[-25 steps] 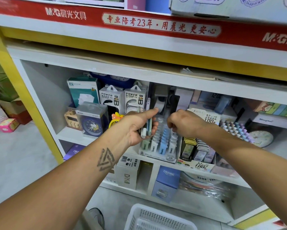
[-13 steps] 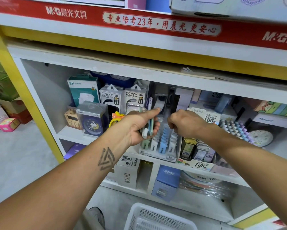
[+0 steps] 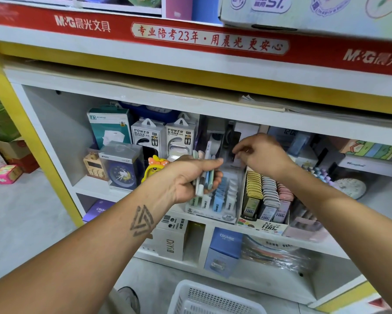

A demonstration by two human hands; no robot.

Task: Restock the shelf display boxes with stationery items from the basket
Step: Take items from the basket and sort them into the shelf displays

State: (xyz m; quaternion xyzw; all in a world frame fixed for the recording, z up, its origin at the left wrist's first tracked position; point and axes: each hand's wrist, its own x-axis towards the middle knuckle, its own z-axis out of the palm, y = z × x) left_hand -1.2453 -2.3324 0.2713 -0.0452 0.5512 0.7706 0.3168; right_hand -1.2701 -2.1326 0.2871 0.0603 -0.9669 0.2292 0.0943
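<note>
Left hand gripping bundle of pens, long axes near upright, directly above display box. Right hand hovering just right of bundle, nearer box's rear slots; fingers curling, possibly pinching something, cannot tell. Basket sitting on floor below.

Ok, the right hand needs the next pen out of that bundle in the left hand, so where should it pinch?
Pinch the white pen by its top end, coming from above on the right. That end stands clear over the left hand, which wraps the middles of the pens, and the right hand already hovers beside it, holding nothing visible.
</note>
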